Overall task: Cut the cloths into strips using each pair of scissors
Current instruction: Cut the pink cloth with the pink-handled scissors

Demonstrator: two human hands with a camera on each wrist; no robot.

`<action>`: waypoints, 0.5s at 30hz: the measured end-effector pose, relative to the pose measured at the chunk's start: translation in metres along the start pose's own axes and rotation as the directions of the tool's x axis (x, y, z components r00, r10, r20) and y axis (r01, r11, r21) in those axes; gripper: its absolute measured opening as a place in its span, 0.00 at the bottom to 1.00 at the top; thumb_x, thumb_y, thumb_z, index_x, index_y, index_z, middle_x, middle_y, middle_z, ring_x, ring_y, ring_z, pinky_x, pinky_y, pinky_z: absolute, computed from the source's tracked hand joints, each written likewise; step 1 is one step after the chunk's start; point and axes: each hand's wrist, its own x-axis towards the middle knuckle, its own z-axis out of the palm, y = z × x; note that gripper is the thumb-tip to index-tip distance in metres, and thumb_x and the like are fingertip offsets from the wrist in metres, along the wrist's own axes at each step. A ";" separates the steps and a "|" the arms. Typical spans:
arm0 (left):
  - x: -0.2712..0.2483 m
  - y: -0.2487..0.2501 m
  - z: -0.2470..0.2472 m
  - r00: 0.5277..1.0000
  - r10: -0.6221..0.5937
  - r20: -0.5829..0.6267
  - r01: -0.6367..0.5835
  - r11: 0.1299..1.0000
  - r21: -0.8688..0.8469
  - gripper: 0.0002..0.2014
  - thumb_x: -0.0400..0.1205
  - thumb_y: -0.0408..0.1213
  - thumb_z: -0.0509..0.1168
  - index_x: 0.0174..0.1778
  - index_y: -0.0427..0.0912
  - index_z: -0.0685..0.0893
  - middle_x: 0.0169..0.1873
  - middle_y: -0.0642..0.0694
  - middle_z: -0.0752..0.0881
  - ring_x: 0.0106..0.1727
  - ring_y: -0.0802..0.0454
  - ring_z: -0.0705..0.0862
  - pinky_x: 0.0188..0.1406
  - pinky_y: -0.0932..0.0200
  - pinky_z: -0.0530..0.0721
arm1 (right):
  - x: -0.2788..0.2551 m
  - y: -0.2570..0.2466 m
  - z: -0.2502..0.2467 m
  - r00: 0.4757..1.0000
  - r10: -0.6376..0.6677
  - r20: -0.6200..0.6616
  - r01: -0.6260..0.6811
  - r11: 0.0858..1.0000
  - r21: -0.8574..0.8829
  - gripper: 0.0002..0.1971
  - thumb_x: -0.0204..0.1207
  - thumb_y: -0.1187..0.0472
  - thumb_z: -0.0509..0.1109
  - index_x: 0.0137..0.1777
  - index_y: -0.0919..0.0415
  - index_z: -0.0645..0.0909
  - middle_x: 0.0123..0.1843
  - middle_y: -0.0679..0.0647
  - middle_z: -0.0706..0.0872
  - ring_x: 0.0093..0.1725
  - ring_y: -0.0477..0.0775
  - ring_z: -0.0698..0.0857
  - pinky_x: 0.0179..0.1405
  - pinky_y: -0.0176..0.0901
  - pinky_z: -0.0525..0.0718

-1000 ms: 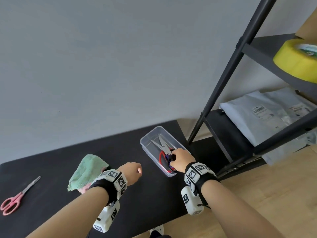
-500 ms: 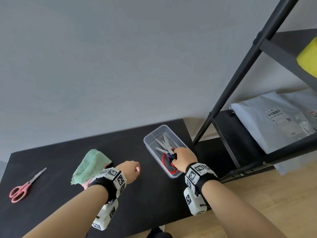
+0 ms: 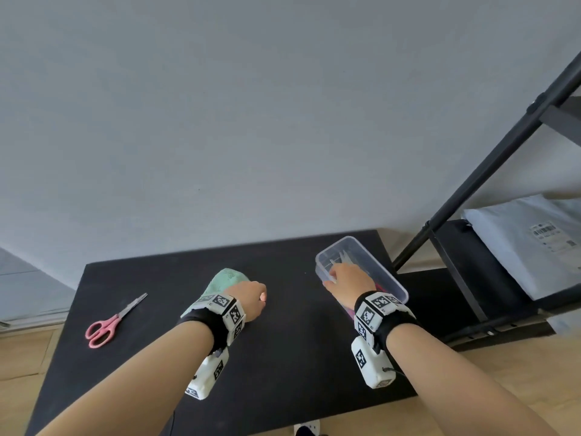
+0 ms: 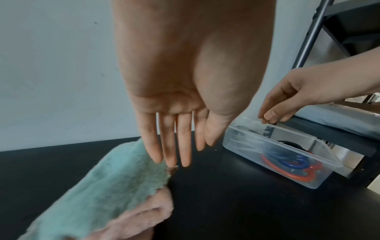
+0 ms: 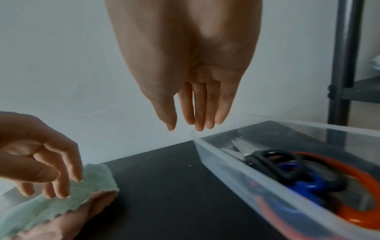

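Head view: a black surface (image 3: 283, 357) is seen set against a grey wall, with both bare forearms extended over it. The right hand (image 3: 347, 280) is held above the left rim of a clear plastic box (image 3: 390, 278), fingers straight and close together, gripping nothing. Inside the box, black-handled scissors (image 5: 273, 160), blue-handled scissors (image 5: 304, 183) and orange-handled scissors (image 5: 359, 186) are piled together, blades pointing toward the wall. The left hand (image 3: 248, 298) is held over the near edge of a green cloth (image 4: 107, 183), fingers relaxed and slightly parted, nothing held; whether the fingertips touch the fabric cannot be told. A pink cloth (image 4: 141, 216) is seen lying under the green one, its edge showing at the front. Pink-handled scissors (image 3: 110, 322) are left closed on the surface, well apart from the cloths, toward the left edge. A black metal rack (image 3: 490, 171) carrying a grey mailing bag (image 3: 518, 240) is seen beside the surface on the right.
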 end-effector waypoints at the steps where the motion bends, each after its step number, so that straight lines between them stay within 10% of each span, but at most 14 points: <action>1: -0.005 -0.012 -0.002 1.000 -0.006 0.003 0.006 1.000 0.000 0.16 0.86 0.37 0.53 0.64 0.44 0.80 0.62 0.47 0.84 0.64 0.45 0.81 0.58 0.59 0.75 | -0.002 -0.015 0.002 1.000 -0.014 0.006 0.014 1.000 0.005 0.16 0.82 0.50 0.62 0.63 0.59 0.80 0.57 0.56 0.86 0.58 0.57 0.84 0.57 0.49 0.82; 12: -0.076 -0.184 0.001 0.991 -0.129 -0.018 0.126 0.986 -0.110 0.17 0.85 0.36 0.48 0.59 0.44 0.82 0.57 0.47 0.86 0.60 0.49 0.81 0.68 0.53 0.73 | -0.018 -0.209 0.054 0.983 -0.123 0.136 0.118 0.992 0.049 0.14 0.79 0.54 0.63 0.61 0.55 0.83 0.59 0.53 0.86 0.58 0.57 0.85 0.56 0.47 0.82; 15: -0.093 -0.226 0.009 0.981 -0.194 -0.019 0.188 0.966 -0.175 0.16 0.83 0.36 0.50 0.54 0.45 0.83 0.55 0.44 0.86 0.56 0.47 0.83 0.56 0.54 0.80 | -0.019 -0.248 0.074 0.971 -0.189 0.148 0.184 0.982 0.046 0.11 0.74 0.50 0.64 0.49 0.50 0.86 0.49 0.48 0.87 0.53 0.54 0.87 0.52 0.47 0.84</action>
